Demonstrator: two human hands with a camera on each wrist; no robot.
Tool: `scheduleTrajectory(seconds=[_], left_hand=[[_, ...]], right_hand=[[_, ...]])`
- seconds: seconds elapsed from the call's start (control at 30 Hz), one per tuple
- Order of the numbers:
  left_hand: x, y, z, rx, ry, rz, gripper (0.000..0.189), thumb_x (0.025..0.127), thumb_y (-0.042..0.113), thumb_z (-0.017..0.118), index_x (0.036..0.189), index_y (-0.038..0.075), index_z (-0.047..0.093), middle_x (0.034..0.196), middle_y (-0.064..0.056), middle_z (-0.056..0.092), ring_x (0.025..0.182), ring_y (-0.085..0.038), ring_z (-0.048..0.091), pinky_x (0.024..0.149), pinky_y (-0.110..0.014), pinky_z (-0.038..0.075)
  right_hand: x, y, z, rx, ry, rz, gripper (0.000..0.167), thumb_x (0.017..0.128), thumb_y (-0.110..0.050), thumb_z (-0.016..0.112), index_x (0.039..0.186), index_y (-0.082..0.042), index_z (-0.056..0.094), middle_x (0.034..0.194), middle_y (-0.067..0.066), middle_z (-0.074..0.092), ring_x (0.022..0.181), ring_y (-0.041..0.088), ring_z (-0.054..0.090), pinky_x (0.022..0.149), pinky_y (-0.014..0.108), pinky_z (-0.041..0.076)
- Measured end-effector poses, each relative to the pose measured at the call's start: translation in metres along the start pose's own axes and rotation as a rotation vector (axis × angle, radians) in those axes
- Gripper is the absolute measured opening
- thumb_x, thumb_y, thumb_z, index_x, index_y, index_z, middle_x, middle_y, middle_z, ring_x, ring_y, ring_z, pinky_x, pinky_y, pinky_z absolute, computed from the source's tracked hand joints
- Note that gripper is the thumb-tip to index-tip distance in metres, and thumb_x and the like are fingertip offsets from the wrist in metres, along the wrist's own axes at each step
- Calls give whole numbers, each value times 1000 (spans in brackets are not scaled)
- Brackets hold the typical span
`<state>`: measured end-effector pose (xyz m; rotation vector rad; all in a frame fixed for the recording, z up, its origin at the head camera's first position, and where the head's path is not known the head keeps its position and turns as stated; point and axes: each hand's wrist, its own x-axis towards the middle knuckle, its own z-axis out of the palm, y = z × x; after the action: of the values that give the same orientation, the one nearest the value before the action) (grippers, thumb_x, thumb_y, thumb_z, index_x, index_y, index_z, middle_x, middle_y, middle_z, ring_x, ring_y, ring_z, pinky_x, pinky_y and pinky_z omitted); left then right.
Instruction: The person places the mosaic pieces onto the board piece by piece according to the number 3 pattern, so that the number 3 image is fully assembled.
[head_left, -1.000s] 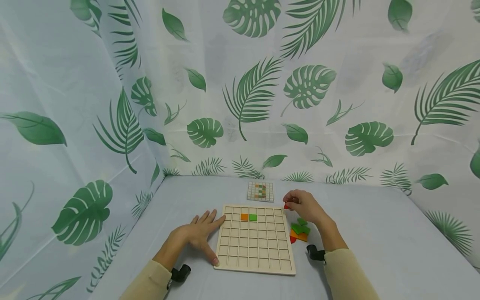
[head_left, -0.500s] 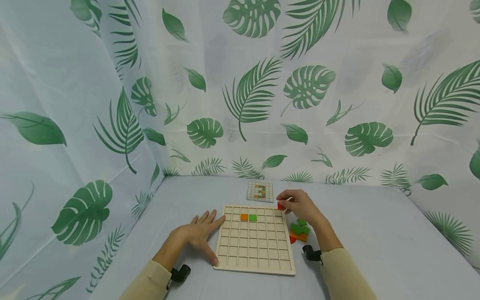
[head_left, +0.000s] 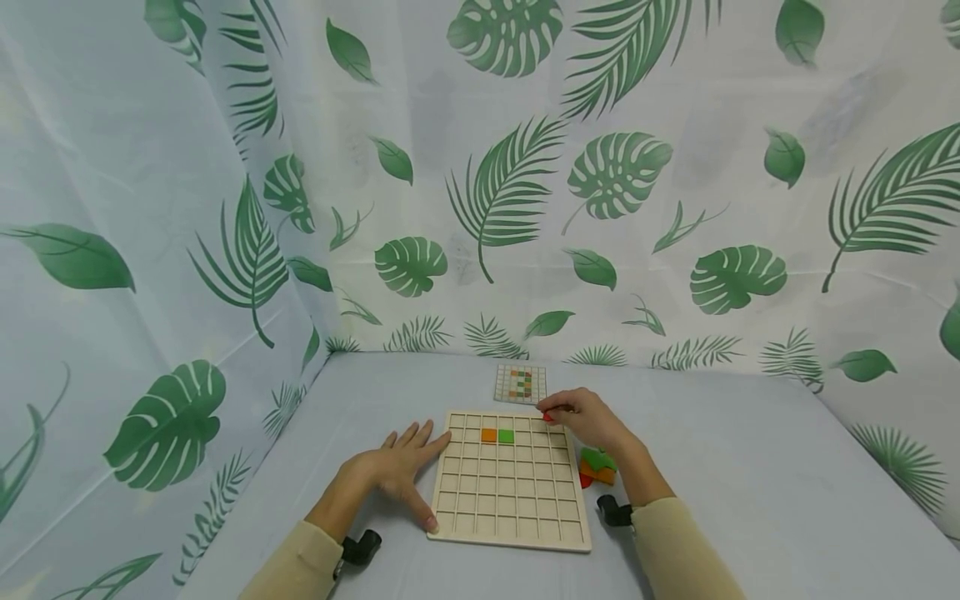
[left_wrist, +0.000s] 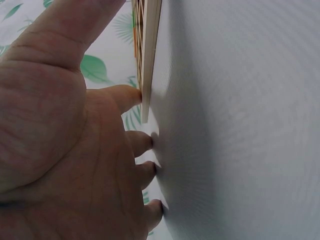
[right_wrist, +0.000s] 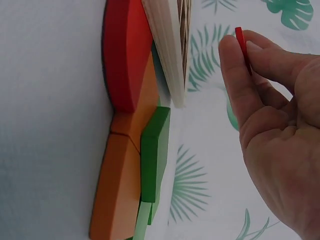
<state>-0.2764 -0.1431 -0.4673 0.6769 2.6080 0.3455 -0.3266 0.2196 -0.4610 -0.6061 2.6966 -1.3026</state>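
Observation:
A pale wooden grid board (head_left: 506,505) lies on the table, with an orange square tile (head_left: 489,436) and a green square tile (head_left: 506,437) side by side in its second row from the far edge. My left hand (head_left: 395,468) is spread at the board's left side, index finger and thumb touching its edge; the other fingertips rest on the table. Between thumb and fingers my right hand (head_left: 592,422) pinches a thin red piece (right_wrist: 241,44) over the board's far right corner. Its full outline is partly hidden by the fingers.
Right of the board, partly behind the right forearm, is a loose pile of green pieces (head_left: 599,459), orange pieces (right_wrist: 114,187) and a curved red piece (right_wrist: 125,55). A small printed grid card (head_left: 503,383) lies beyond the board. Leaf-patterned cloth (head_left: 480,183) hangs around the table.
My right hand has moved left with the red piece, from beside the board's far right corner to above its far edge. The left hand and the board have stayed put.

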Motion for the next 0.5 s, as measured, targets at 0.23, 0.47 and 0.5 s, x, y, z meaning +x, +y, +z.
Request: scheduleTrajectory(seconds=[0.23, 0.47, 0.5], left_hand=[[-1, 1, 0, 8, -2, -6, 138, 62, 67, 92, 169, 25, 15, 176, -15, 4, 163, -38, 2, 129, -63, 9], [0, 0, 0, 17, 4, 2, 137, 63, 68, 91, 169, 25, 15, 176, -15, 5, 163, -38, 2, 129, -63, 9], [0, 0, 0, 15, 4, 2, 137, 63, 68, 91, 169, 25, 16, 176, -15, 5, 163, -38, 2, 129, -63, 9]], right_hand=[[3, -2, 7, -7, 16, -15, 21, 101, -4, 65, 119, 2, 73, 106, 9, 75, 88, 20, 67, 82, 31, 59], [5, -8, 12, -68, 90, -106, 15, 99, -7, 69, 112, -4, 75, 100, 5, 73, 79, 18, 59, 70, 29, 54], [5, -9, 13, -50, 89, -115, 16, 100, -6, 68, 115, -3, 73, 100, 9, 72, 79, 20, 60, 71, 31, 56]])
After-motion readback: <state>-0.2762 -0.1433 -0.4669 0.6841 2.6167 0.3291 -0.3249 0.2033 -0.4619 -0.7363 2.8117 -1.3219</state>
